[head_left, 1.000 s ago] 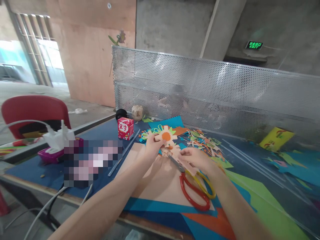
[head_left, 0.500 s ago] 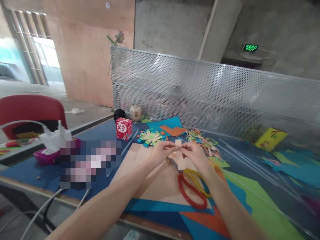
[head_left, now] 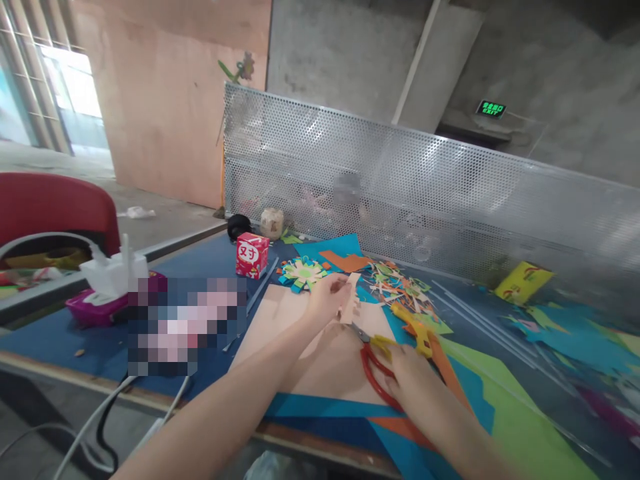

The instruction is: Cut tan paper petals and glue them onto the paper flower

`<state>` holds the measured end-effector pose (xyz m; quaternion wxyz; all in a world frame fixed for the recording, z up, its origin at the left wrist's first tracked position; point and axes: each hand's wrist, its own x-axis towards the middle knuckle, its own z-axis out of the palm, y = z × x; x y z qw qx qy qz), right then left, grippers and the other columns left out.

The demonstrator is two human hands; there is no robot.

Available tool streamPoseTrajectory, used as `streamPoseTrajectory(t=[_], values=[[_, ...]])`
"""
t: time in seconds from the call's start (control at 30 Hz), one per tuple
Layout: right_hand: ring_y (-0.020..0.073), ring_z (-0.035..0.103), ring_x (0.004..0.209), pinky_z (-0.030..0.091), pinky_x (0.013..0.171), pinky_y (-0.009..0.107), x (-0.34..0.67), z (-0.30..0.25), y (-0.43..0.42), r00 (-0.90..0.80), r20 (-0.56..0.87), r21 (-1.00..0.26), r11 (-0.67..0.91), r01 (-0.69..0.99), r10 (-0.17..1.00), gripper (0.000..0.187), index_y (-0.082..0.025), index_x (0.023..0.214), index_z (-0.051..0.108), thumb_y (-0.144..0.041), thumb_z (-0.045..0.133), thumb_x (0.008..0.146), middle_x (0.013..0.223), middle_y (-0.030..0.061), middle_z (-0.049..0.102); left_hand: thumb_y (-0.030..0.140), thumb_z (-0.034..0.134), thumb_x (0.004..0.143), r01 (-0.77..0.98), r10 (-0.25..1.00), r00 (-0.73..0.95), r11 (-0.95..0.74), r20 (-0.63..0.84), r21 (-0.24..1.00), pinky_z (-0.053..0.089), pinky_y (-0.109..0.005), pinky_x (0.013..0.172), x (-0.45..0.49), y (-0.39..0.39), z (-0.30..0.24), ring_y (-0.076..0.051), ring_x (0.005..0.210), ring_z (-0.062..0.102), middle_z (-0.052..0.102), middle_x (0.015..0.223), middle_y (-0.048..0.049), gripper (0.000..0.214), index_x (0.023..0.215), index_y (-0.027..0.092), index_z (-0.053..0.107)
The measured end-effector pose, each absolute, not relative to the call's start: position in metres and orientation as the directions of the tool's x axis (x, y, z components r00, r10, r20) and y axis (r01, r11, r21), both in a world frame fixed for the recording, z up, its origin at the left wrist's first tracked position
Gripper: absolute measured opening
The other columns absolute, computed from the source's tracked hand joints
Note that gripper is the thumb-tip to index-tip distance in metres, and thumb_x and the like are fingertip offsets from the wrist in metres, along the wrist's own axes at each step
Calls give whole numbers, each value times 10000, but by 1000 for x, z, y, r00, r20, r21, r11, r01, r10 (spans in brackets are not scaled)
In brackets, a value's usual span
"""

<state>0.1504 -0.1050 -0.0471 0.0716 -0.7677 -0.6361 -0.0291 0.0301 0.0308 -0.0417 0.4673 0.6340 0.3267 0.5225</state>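
Observation:
Pinched upright in my left hand (head_left: 329, 298) is a pale peach paper strip (head_left: 353, 300), folded or notched along its right side. The hand's fingers are closed around its left edge. My right hand (head_left: 407, 373) lies over the handles of the scissors (head_left: 376, 373), fingers curled at the red and yellow loops. The scissors' blades point up and left, close to the lower end of the strip. Under both hands lies a large peach paper sheet (head_left: 300, 360). Just beyond the left hand sits a layered paper flower (head_left: 304, 273) in green, cream and blue.
Beside my right hand is a yellow tool (head_left: 419, 331). A heap of paper scraps (head_left: 395, 283), blue and green sheets (head_left: 530, 413) and clear sticks (head_left: 485, 327) spread right. Leftward stand a red box (head_left: 251, 255) and a purple tissue box (head_left: 95, 308). A perforated metal panel (head_left: 400, 193) closes the back.
My right hand has let go of the paper strip and moved down onto the scissors' handles. The left hand keeps the strip, now turned and tilted. The camera view has shifted slightly.

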Motion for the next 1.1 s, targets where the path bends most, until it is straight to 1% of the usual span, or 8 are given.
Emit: streamPoseTrajectory(t=[0.13, 0.33, 0.4, 0.5, 0.6, 0.7, 0.8, 1.1], values=[[296, 599, 781, 420, 620, 343, 145, -41, -99, 273, 36, -44, -271, 962, 961, 160, -189, 801, 621, -156, 531, 672, 831, 143, 628, 230, 473, 697, -24, 907, 181, -384, 381, 923, 410, -229, 545, 27, 33, -38, -136, 590, 558, 599, 602, -2, 110, 647, 169, 551], [275, 584, 854, 424, 672, 322, 145, -31, -97, 273, 65, -7, -273, 962, 960, 254, -116, 911, 542, -133, 503, 661, 946, 177, 598, 258, 423, 743, -58, 890, 156, -424, 428, 904, 417, -256, 565, 23, 44, -43, -147, 593, 562, 586, 644, -14, 134, 689, 172, 510], [261, 583, 849, 427, 671, 319, 148, -27, -103, 286, 116, -62, -281, 958, 951, 237, -121, 924, 513, -190, 474, 701, 946, 174, 589, 261, 414, 755, -62, 883, 133, -446, 450, 893, 413, -266, 598, 20, 48, -44, -152, 624, 558, 586, 665, -20, 143, 690, 174, 506], [267, 575, 861, 433, 673, 337, 154, -18, -117, 324, 197, -174, -293, 940, 925, 301, -156, 931, 479, -389, 440, 745, 942, 146, 577, 256, 417, 762, -67, 868, 116, -478, 482, 876, 407, -266, 640, 17, 51, -42, -149, 662, 553, 592, 694, -24, 144, 697, 170, 513], [276, 566, 872, 430, 675, 351, 157, -7, -125, 374, 249, -237, -318, 918, 893, 410, -177, 950, 448, -516, 422, 721, 969, 131, 560, 265, 418, 767, -85, 861, 143, -481, 489, 872, 392, -236, 576, 18, 48, -38, -127, 590, 520, 550, 620, 0, 155, 681, 170, 506], [275, 552, 916, 421, 688, 344, 157, 2, -123, 371, 283, -282, -293, 914, 885, 450, -176, 1016, 416, -521, 409, 727, 996, 136, 546, 284, 415, 771, -126, 836, 254, -471, 487, 873, 349, -206, 483, 20, 41, -31, -99, 499, 454, 484, 545, 28, 178, 666, 169, 502], [274, 545, 935, 413, 695, 332, 157, 3, -117, 362, 265, -293, -282, 913, 894, 428, -171, 970, 439, -524, 420, 728, 967, 139, 557, 295, 440, 757, -140, 797, 327, -490, 507, 860, 327, -196, 459, 21, 33, -25, -87, 486, 419, 479, 546, 31, 171, 688, 164, 527], [224, 570, 748, 395, 610, 293, 157, 0, -117, 309, 192, -394, -215, 894, 931, 345, -206, 869, 479, -523, 396, 760, 814, 68, 587, 340, 459, 757, -146, 742, 392, -533, 544, 833, 331, -191, 461, 24, 34, -31, -89, 507, 432, 483, 550, 25, 211, 693, 164, 555]])
